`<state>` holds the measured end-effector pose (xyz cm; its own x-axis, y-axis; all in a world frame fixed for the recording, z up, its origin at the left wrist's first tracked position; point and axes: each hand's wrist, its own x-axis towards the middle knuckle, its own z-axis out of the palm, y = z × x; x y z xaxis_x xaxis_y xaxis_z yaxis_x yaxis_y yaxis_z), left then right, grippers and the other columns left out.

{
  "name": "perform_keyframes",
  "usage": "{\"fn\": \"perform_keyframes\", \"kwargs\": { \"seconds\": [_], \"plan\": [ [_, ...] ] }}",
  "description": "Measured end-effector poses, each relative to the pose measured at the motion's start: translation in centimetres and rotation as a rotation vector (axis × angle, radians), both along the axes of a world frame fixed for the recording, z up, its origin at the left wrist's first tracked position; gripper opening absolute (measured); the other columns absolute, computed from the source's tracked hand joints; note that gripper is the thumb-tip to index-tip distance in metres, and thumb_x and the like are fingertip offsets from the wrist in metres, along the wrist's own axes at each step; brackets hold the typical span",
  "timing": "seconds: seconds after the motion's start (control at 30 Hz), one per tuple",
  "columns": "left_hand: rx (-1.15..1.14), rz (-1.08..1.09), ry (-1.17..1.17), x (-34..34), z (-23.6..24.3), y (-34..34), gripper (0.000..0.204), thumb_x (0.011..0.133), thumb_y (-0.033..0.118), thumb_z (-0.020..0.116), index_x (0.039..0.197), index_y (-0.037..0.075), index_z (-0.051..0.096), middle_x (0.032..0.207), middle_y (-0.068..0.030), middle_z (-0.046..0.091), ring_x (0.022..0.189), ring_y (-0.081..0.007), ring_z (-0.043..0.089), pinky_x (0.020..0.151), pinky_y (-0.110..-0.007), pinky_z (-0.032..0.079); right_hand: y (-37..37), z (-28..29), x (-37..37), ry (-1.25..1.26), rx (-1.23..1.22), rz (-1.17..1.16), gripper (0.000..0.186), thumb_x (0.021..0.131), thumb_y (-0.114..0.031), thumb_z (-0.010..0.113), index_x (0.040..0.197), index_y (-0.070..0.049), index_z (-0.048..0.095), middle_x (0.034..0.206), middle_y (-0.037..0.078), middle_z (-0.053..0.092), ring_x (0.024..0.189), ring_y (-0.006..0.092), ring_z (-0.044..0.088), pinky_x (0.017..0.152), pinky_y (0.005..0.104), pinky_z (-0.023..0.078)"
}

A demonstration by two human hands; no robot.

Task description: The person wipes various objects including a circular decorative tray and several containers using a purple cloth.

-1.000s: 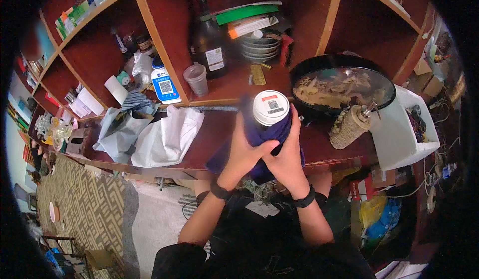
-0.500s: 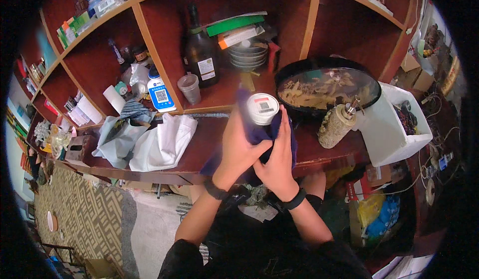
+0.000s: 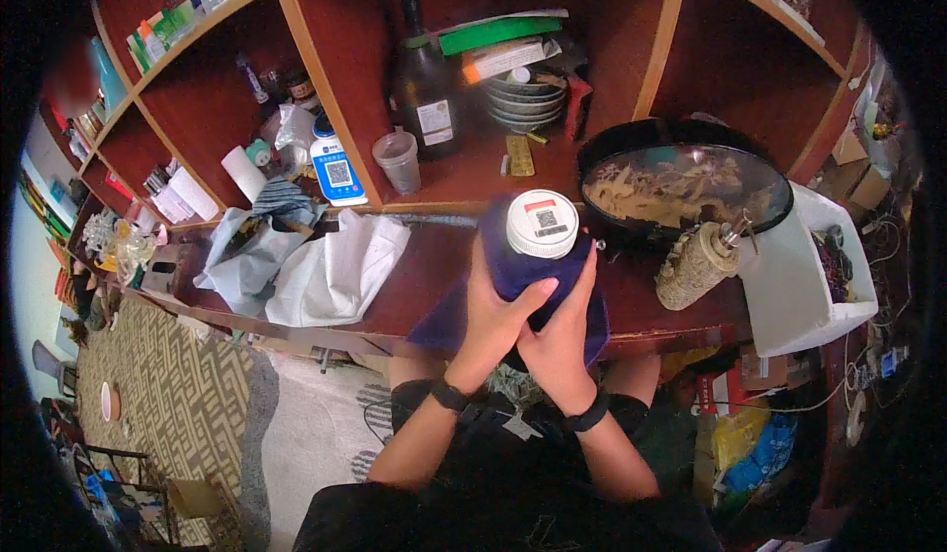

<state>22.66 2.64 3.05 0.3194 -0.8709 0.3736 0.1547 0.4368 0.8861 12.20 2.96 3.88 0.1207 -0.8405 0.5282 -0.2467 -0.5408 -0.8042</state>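
A jar with a white ribbed lid (image 3: 543, 224) stands upright between my palms above the desk's front edge. The lid's top bears a label with a red strip and a square code. Dark purple cloth (image 3: 520, 282) wraps the jar's body and hides it, with a loose corner hanging at the left. My left hand (image 3: 492, 321) curls round the left side, its thumb lying across the front. My right hand (image 3: 562, 351) closes on the right side, fingers pointing up and thumb near the left one. Both hands press the cloth to the jar.
White plastic bags (image 3: 335, 274) lie on the desk to the left. A textured pump bottle (image 3: 691, 274), a round black-framed display (image 3: 681, 185) and a white foam box (image 3: 801, 286) stand at the right. Behind are shelves with a clear cup (image 3: 397, 162) and a dark bottle (image 3: 426, 88).
The cloth fold that rose beside the lid on the left has dropped lower, so the lid shows fully. My view has shifted slightly; both hands still clasp the wrapped jar.
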Motion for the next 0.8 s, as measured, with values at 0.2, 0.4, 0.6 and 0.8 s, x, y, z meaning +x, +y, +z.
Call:
{"fn": "perform_keyframes", "kwargs": {
  "seconds": [0.2, 0.4, 0.6, 0.8],
  "plan": [
    [0.042, 0.074, -0.235, -0.5, -0.9, 0.8, 0.086, 0.086, 0.016, 0.082, 0.153, 0.001, 0.031, 0.147, -0.0171, 0.050, 0.137, -0.0274, 0.049, 0.115, -0.041, 0.040, 0.0, -1.3, -1.7, 0.242, 0.096, -0.049, 0.101, 0.076, -0.001, 0.076, 0.158, 0.006, 0.017, 0.140, 0.034, 0.050, 0.127, 0.0471, 0.056, 0.105, 0.0466, 0.048],
    [0.105, 0.283, -0.793, -0.3, -1.7, 3.3, 0.060, 0.088, 0.008, 0.074, 0.141, -0.003, 0.048, 0.136, -0.0272, 0.059, 0.127, -0.0446, 0.057, 0.106, -0.047, 0.046, 0.5, -0.5, -4.2, 0.610, 0.013, -0.136, 0.085, 0.077, -0.005, 0.077, 0.149, 0.010, 0.035, 0.125, 0.031, 0.063, 0.111, 0.0430, 0.066, 0.095, 0.0442, 0.054],
    [-0.001, 0.352, -0.895, -0.6, -2.2, 4.3, 0.069, 0.085, 0.002, 0.071, 0.148, -0.004, 0.043, 0.155, -0.0281, 0.042, 0.144, -0.0433, 0.043, 0.117, -0.047, 0.036, 1.3, -2.3, -6.6, 0.777, -0.301, -0.174, 0.049, 0.085, -0.009, 0.064, 0.131, 0.009, 0.060, 0.133, 0.024, 0.065, 0.129, 0.0330, 0.061, 0.110, 0.0450, 0.046],
    [-0.234, 0.169, -0.394, 0.9, 2.7, 5.4, 0.074, 0.091, 0.015, 0.071, 0.153, -0.003, 0.036, 0.168, -0.0214, 0.025, 0.157, -0.0324, 0.022, 0.128, -0.046, 0.015, 2.7, -2.9, -8.2, 0.797, -0.370, -0.136, 0.047, 0.089, -0.013, 0.061, 0.133, 0.002, 0.063, 0.141, 0.018, 0.062, 0.135, 0.0316, 0.055, 0.118, 0.0464, 0.035]
  ]
}}
